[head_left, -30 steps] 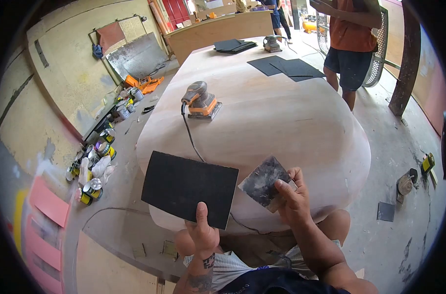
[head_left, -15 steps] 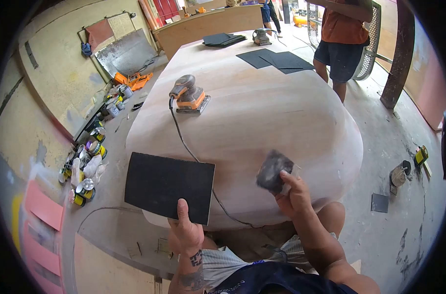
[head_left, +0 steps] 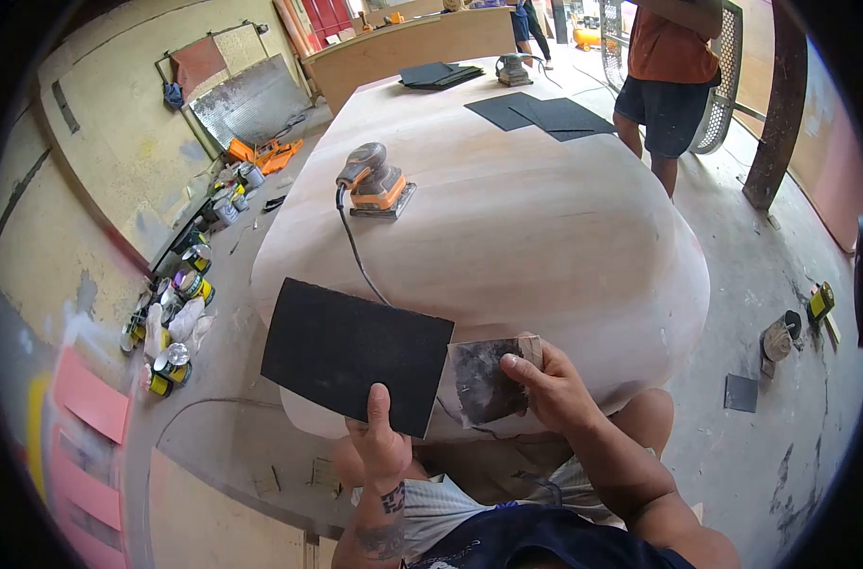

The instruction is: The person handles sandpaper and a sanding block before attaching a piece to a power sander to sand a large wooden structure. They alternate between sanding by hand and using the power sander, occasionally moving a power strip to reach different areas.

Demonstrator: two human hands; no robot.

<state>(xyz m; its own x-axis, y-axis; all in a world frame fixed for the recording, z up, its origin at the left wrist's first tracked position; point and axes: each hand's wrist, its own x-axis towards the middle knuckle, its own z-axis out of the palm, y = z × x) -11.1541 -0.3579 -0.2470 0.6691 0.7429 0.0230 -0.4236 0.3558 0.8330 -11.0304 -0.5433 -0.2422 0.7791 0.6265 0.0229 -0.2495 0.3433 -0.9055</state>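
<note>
My left hand pinches a fresh black sandpaper sheet at its lower edge, thumb on top. In my right hand is a smaller, worn sandpaper piece, grey with pale dust, the thumb pressed on its face. The worn piece is level with the big sheet's right edge, close beside it. Both are held over the near end of a large pale, rounded panel. Farther up the panel stands an orange and grey electric sander, its cord running down behind the sheet.
More black sandpaper sheets and a stack lie at the panel's far end, near a second sander. A person stands at the far right. Paint cans line the left wall. A dark square lies on the right floor.
My right hand has moved left and down, bringing the worn piece beside the big sheet and turning it. The left hand and its sheet have shifted slightly right. The view has shifted a little.
</note>
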